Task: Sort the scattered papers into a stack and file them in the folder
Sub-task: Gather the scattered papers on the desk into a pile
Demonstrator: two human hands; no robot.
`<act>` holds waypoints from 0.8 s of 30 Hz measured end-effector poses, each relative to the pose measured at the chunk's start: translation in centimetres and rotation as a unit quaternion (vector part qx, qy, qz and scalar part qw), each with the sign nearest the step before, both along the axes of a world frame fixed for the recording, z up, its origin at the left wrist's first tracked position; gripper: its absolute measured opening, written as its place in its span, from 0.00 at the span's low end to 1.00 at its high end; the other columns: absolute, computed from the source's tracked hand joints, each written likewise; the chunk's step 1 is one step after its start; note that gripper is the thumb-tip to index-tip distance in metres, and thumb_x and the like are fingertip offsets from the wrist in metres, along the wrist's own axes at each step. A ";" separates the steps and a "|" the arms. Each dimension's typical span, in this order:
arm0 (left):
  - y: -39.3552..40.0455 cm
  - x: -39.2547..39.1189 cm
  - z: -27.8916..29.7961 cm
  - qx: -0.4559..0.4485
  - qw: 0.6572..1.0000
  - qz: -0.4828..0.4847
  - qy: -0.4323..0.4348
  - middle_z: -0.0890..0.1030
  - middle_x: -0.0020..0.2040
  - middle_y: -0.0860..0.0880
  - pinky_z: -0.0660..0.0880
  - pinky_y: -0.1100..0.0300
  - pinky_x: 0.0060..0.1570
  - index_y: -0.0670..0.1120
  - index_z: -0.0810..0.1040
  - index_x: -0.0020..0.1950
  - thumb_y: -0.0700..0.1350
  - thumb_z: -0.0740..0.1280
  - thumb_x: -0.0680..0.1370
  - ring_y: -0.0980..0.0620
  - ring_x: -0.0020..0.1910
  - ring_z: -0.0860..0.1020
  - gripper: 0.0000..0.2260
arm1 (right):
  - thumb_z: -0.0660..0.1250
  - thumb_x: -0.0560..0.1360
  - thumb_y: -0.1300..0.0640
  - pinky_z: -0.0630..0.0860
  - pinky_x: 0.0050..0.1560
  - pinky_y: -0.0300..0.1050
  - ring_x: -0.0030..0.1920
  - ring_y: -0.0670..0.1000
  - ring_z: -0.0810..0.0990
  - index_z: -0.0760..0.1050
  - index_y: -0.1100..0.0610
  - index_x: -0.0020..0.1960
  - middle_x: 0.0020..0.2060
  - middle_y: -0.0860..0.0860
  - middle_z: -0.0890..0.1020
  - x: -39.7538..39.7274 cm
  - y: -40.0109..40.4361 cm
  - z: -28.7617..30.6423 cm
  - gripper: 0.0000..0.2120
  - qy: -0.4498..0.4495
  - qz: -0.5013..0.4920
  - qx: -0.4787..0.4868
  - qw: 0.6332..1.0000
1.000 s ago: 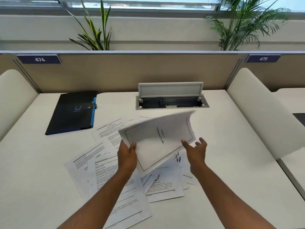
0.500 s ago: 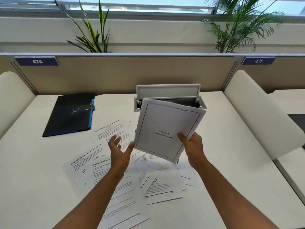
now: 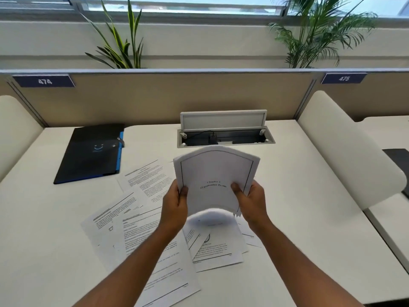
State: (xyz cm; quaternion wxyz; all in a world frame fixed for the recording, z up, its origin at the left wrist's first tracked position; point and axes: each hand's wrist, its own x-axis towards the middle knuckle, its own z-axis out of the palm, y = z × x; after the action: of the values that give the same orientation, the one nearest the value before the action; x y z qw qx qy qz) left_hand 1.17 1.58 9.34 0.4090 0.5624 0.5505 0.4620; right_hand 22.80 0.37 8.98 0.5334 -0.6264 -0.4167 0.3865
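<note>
1. I see a white worktop (image 3: 298, 196) filling the lower frame.
2. At centre, I see a cable hatch (image 3: 225, 138) sunk into the worktop, its grey lid (image 3: 223, 119) standing upright.
3. Behind it I see a tan partition (image 3: 177, 96) crossing the frame, with a blue plate reading 474 (image 3: 45, 81) at upper left and a plate reading 475 (image 3: 344, 78) at upper right.
4. I see curved white dividers at the left edge (image 3: 15, 129) and at the right (image 3: 345, 149).
5. Above the partition I see a spiky-leaved plant (image 3: 119, 41) left of centre and a palm (image 3: 318, 34) at upper right, both before a window (image 3: 199, 5).
</note>
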 end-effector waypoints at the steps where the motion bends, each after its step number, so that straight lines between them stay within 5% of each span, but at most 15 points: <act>1: -0.6 0.1 -1.0 -0.016 1.000 -0.013 0.017 0.79 0.52 0.56 0.78 0.67 0.44 0.52 0.72 0.61 0.46 0.57 0.84 0.59 0.50 0.79 0.08 | 0.71 0.80 0.56 0.85 0.53 0.50 0.53 0.53 0.85 0.79 0.58 0.64 0.54 0.52 0.86 0.0 -0.5 -0.8 0.14 -0.003 0.011 -0.020 1.000; 3: -1.4 0.0 -3.0 -0.053 0.997 -0.022 0.049 0.78 0.50 0.56 0.75 0.66 0.46 0.49 0.72 0.61 0.45 0.57 0.85 0.60 0.49 0.78 0.07 | 0.71 0.80 0.58 0.83 0.56 0.54 0.54 0.55 0.85 0.81 0.58 0.61 0.52 0.53 0.86 0.3 -1.3 -2.3 0.11 -0.017 0.029 -0.060 0.998; 7: -1.0 -0.3 -3.5 -0.081 0.994 -0.003 0.079 0.77 0.44 0.43 0.76 0.53 0.43 0.44 0.72 0.49 0.44 0.58 0.84 0.46 0.43 0.76 0.07 | 0.73 0.79 0.58 0.84 0.52 0.55 0.50 0.55 0.86 0.81 0.53 0.53 0.47 0.51 0.87 1.2 -1.0 -2.8 0.04 -0.053 0.022 -0.056 0.997; 11: -0.1 -0.8 -2.6 -0.080 0.992 -0.027 0.091 0.80 0.50 0.55 0.74 0.69 0.40 0.50 0.73 0.58 0.47 0.60 0.84 0.63 0.46 0.78 0.05 | 0.74 0.78 0.59 0.82 0.51 0.50 0.50 0.52 0.86 0.83 0.54 0.57 0.50 0.50 0.87 2.1 0.6 -2.5 0.09 -0.064 0.040 -0.053 0.996; 15: -1.0 -2.7 -4.4 -0.160 0.977 0.068 0.120 0.79 0.50 0.55 0.72 0.66 0.40 0.51 0.73 0.60 0.47 0.65 0.81 0.58 0.48 0.78 0.08 | 0.73 0.78 0.60 0.81 0.50 0.49 0.48 0.52 0.85 0.83 0.54 0.58 0.49 0.50 0.87 2.5 0.6 -3.9 0.10 -0.051 0.071 -0.120 0.989; 18: -2.9 -5.5 -6.6 -0.194 0.959 0.126 0.165 0.80 0.52 0.50 0.75 0.57 0.49 0.46 0.75 0.60 0.45 0.68 0.79 0.49 0.51 0.79 0.10 | 0.74 0.77 0.61 0.80 0.44 0.45 0.45 0.53 0.85 0.83 0.56 0.57 0.45 0.49 0.87 1.8 -0.4 -5.6 0.09 -0.010 0.089 -0.179 0.980; 24: -5.5 -10.3 -8.1 -0.195 0.944 0.161 0.211 0.80 0.55 0.46 0.75 0.49 0.59 0.46 0.78 0.57 0.42 0.70 0.77 0.44 0.58 0.76 0.10 | 0.74 0.76 0.62 0.83 0.53 0.53 0.49 0.56 0.86 0.83 0.57 0.59 0.48 0.53 0.88 0.1 -1.9 -8.4 0.12 -0.002 0.096 -0.249 0.964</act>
State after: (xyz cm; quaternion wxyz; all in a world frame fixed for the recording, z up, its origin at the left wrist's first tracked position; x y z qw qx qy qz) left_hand -9.11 -3.91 1.27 0.3054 0.4597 0.7867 0.2765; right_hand 22.87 -1.53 0.59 0.3203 -0.6974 -0.3667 0.5259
